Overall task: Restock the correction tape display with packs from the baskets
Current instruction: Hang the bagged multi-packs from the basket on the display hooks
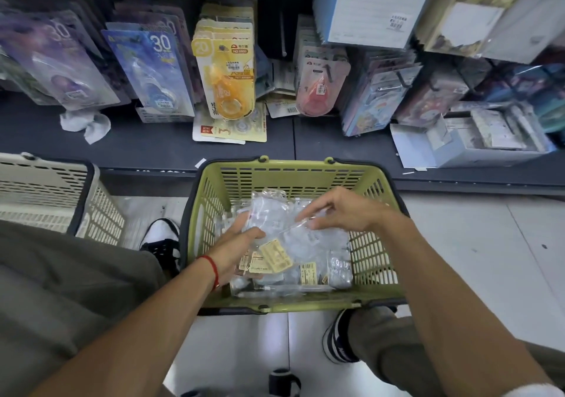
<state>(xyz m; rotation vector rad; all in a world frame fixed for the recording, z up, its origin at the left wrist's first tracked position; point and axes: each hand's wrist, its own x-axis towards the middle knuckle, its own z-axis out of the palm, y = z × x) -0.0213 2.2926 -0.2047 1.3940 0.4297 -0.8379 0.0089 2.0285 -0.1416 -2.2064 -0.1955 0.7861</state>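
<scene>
Red wrist string (213, 270), olive trousers (61, 280), black-white sneakers (162, 237)

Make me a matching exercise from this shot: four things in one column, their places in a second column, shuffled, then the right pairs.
Things:
1. green basket
2. beige basket
3. yellow correction tape pack
4. crumpled white tissue

Places:
A. hanging on the display, marked 20
B. on the dark shelf, below the purple packs
C. on the floor between the feet, both hands inside
D. at the left edge, beside the knee

Pairs: 1-C, 2-D, 3-A, 4-B
</scene>
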